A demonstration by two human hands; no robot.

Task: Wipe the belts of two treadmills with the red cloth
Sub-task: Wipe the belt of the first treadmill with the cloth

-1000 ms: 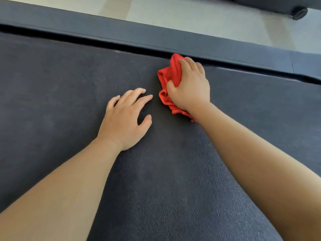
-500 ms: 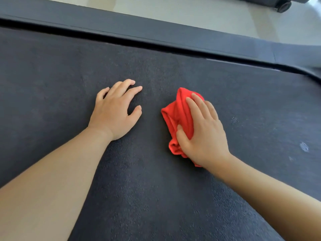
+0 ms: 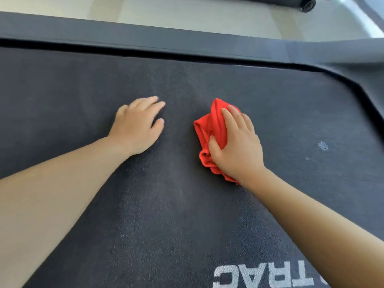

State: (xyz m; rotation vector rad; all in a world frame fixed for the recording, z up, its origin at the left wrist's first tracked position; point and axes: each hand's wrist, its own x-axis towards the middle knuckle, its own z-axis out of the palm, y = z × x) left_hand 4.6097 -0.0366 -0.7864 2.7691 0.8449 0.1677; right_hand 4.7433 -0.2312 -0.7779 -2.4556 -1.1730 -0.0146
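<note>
**Desk:** Where was the red cloth (image 3: 209, 125) when this was taken?

**Photographer:** It was bunched on the treadmill belt (image 3: 166, 215), short of the belt's far edge. It lay under the right hand (image 3: 236, 146), between the left hand (image 3: 137, 125) and a white speck (image 3: 323, 146) toward the belt's right end.

**Desk:** And the grip?

**Photographer:** The right grip was spread. Its fingers lay nearly straight across the top of the wad and the thumb pushed into a fold at its side. To my eye it pressed down rather than pinched, and the likely reason was to put the palm's weight behind the wiping stroke.

**Desk:** What was the other hand doing?

**Photographer:** It rested palm-down on the bare belt, well apart from the cloth, with fingers splayed and holding nothing. It was slightly blurred. I read it as a brace for someone leaning over the deck.

**Desk:** What about the arms?

**Photographer:** Both forearms reached forward from the near edge and angled in toward each other. The right wrist was bent over the cloth.

**Desk:** Was there anything else?

**Photographer:** A dark side rail (image 3: 145, 40) ran along the far edge. White lettering (image 3: 259, 275) sat at the near edge. No second treadmill could be made out for certain.
</note>
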